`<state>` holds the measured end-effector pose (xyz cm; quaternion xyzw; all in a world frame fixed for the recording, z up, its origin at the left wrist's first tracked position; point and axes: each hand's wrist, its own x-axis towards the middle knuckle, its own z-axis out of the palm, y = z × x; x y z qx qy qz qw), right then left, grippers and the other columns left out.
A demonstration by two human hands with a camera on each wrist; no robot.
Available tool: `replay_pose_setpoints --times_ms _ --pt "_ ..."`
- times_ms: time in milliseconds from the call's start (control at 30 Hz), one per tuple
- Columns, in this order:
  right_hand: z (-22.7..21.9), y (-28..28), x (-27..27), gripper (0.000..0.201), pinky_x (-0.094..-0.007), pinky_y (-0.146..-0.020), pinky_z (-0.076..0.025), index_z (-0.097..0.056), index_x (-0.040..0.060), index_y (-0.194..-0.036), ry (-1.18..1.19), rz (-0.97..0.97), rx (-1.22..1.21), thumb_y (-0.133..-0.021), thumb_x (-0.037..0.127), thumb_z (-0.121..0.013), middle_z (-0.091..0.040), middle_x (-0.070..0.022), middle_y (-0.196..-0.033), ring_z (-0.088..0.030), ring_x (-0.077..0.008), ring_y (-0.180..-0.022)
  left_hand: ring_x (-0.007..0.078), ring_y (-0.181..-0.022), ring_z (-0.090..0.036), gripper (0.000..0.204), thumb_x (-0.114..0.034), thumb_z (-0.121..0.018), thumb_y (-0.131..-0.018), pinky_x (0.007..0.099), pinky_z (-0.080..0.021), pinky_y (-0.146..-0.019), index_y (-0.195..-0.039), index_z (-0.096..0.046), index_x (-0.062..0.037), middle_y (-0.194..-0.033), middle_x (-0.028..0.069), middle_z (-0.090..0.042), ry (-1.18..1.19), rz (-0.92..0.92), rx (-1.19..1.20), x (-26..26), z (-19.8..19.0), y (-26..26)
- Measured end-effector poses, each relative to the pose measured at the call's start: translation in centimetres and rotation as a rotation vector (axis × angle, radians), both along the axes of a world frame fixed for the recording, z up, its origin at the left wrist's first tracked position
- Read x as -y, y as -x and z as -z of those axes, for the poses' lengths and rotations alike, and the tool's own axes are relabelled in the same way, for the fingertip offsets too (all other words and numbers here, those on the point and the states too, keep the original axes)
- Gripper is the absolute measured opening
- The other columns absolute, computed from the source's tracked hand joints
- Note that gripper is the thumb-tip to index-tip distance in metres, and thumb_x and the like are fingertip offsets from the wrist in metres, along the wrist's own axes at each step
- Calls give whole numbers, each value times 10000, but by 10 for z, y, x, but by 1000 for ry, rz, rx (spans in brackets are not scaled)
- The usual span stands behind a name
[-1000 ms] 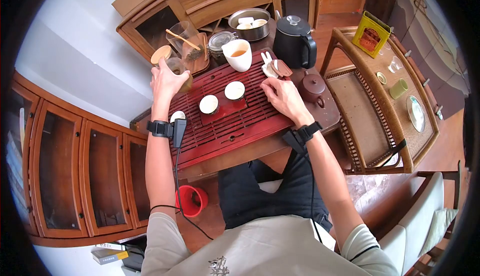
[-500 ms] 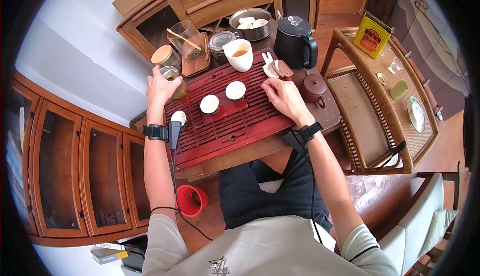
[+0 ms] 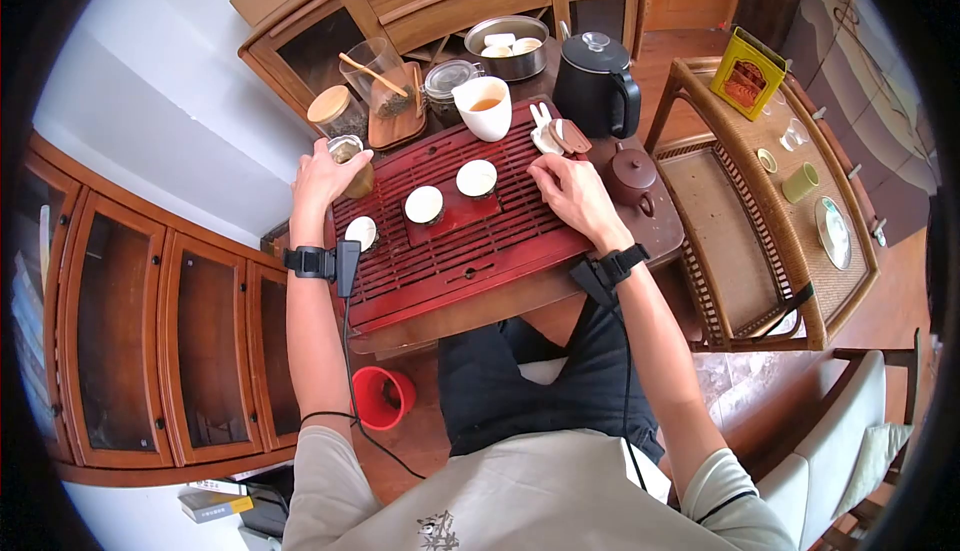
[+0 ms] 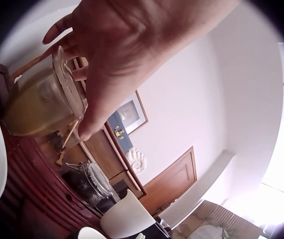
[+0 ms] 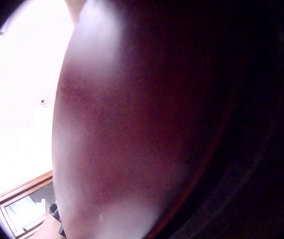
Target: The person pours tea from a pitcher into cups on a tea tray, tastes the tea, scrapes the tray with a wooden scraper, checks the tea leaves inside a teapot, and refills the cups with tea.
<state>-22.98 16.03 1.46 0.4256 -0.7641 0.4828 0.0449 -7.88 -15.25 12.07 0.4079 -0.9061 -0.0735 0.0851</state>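
At the tray's back left corner, my left hand (image 3: 322, 179) holds a glass of yellowish liquid (image 3: 354, 179) by its rim. The left wrist view shows the thumb and fingers of the hand (image 4: 117, 55) around the rim of the upright glass (image 4: 40, 102). My right hand (image 3: 577, 197) rests at the right side of the red slatted tray (image 3: 450, 269), fingers loosely bent and holding nothing, just in front of a white figurine (image 3: 544, 135). Three small white cups (image 3: 424, 205) and a white pitcher of amber liquid (image 3: 484, 109) stand on the tray. A blurred dark surface covers most of the right wrist view.
Behind the tray stand a lidded jar (image 3: 337, 112), a clip-top jar (image 3: 449, 81), a metal pot (image 3: 507, 49) and a black kettle (image 3: 596, 86). A brown teapot (image 3: 630, 175) stands at right, a rattan cart (image 3: 738, 236) beyond. A red bin (image 3: 384, 398) is below.
My left hand has moved the glass a little left and toward me, lowering it beside the tray's back left corner. The right hand stays nearly still. The head view has shifted slightly.
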Motion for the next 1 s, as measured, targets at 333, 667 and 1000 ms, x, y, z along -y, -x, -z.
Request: replay_pose_setpoints --times_ms 333,667,1000 --pt "-4 -2 -1 164 -340 -590 -504 -646 -7 -935 -19 -2 5 -933 147 -588 -629 -143 -642 -646 -231 -576 387 -1268 -483 819 -527 -681 -817 431 -390 -1057 -1384 -435 11 -1341 244 -513 237 183 -220 -29 -13 -1" --pt "-6 -2 -2 174 -440 -725 -503 -649 22 -943 -37 9 63 -904 175 -575 -660 -215 -817 -649 -377 -800 153 -833 -609 319 -145 -679 -874 283 -478 -697 -1169 -627 -37 -1000 85 -638 120 592 -629 -110 -18 -2" --pt "-7 -4 0 174 -429 -708 -511 -663 9 -923 -41 8 93 -901 169 -600 -663 -208 -791 -656 -371 -772 35 -499 -480 244 -159 -561 -986 225 -369 -463 -886 -695 19 -558 -4 -538 -636 487 -741 -140 79 -60"
